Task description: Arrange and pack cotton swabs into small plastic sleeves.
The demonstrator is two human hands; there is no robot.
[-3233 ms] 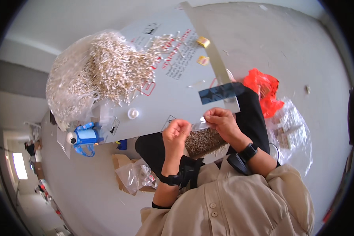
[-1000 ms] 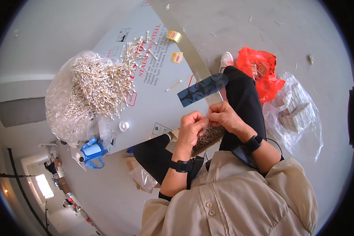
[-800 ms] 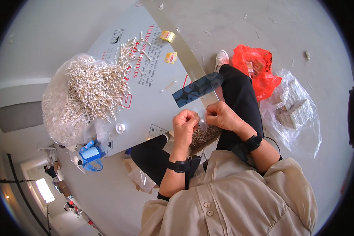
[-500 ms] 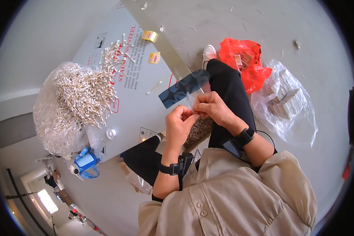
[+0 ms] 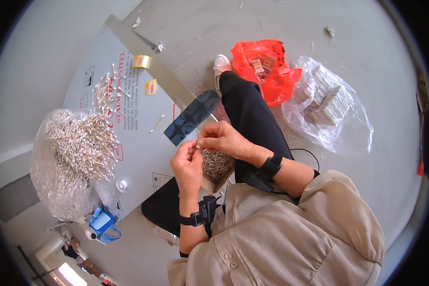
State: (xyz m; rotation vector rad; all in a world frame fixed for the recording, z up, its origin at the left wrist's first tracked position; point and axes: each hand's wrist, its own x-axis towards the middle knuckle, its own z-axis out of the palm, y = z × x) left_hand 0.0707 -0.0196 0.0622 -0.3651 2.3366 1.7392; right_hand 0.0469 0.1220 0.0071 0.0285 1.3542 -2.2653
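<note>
My left hand [image 5: 188,164] and my right hand [image 5: 226,139] meet above my lap with their fingertips pinched together. Between them is a small piece of clear plastic film, mostly hidden by the fingers. Just below the hands sits a cardboard box [image 5: 209,185] holding many thin brownish sticks [image 5: 218,164]. A dark blue patterned sheet [image 5: 188,123] lies at the table's edge, beyond my fingers. To the left, a big clear bag spills a heap of cotton swabs [image 5: 83,145] onto the table [image 5: 140,148].
Two small yellow packets [image 5: 150,87] and a lone swab [image 5: 157,123] lie on the table. A white round cap [image 5: 122,186] and a blue-labelled bottle [image 5: 102,221] are nearer. On the floor at right are a red bag [image 5: 272,90] of small boxes and a clear bag [image 5: 338,136] of white packs.
My view has turned, so table and bags appear shifted. Both hands stay pinched over the box; the fingers have moved slightly along the plastic, and less of it shows.
</note>
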